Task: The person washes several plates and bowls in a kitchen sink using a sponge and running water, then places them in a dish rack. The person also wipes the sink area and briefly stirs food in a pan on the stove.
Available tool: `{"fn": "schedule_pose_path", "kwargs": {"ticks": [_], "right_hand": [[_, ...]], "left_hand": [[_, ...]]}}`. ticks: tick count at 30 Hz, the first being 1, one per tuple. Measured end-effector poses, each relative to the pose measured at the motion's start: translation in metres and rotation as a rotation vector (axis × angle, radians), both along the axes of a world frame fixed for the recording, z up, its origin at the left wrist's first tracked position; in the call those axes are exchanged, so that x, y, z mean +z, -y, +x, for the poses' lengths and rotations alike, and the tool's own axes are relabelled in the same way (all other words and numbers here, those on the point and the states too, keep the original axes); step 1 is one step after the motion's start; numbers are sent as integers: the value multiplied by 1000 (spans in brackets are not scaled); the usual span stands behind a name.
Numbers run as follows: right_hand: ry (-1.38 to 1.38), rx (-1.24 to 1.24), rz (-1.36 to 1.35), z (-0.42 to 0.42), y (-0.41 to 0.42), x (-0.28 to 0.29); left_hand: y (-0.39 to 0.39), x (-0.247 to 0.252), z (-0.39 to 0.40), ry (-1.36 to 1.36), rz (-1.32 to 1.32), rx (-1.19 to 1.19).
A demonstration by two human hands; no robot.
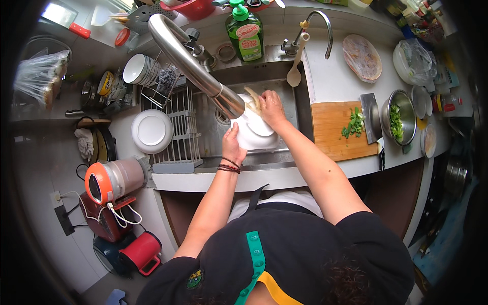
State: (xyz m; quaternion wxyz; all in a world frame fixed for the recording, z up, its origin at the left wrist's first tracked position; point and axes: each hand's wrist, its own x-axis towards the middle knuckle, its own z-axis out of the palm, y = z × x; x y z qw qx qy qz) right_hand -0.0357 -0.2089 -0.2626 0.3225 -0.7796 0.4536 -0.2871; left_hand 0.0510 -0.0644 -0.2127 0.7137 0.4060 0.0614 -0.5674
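A white dish [263,143] is held over the stainless steel sink [213,141]. My left hand [233,143] grips its near left side, with the thumb on top. At the dish's far side, my right hand [271,108] presses a pale tan scrubber [251,95], perhaps a loofah or cloth, against it. The large curved faucet [198,68] passes above the dish, and its spout hides part of the dish and the scrubber. Whether water runs from it is hard to tell.
A dish rack [175,129] with a white plate [151,131] stands left. A green soap bottle [244,34] and a hanging spoon [294,74] are behind. Right of the sink, a cutting board [328,131] bears chopped greens [354,124] and a cleaver [370,118], beside a steel bowl [410,118].
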Motion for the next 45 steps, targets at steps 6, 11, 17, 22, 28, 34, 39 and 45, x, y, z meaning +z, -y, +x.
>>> {"fn": "schedule_pose_path", "kwargs": {"ticks": [6, 11, 17, 22, 28, 34, 39, 45], "right_hand": [[-119, 124, 104, -30, -34, 7], [38, 270, 115, -10, -60, 31], [-117, 49, 50, -7, -6, 20], [-227, 69, 158, -37, -45, 10], [62, 194, 6, 0, -71, 45], [-226, 121, 108, 26, 4, 50], [-317, -150, 499, -33, 21, -21], [-301, -168, 567, -67, -21, -37]], "left_hand": [[-7, -8, 8, -5, 41, 92], [-11, -16, 14, 30, 41, -29], [-9, 4, 8, 47, -21, -38], [-7, -3, 13, 88, -6, 58], [-2, -20, -3, 281, 120, -21], [-23, -1, 7, 267, 98, -276], [-37, 24, 11, 254, 60, -242], [-21, 35, 6, 869, 5, -450]]}}
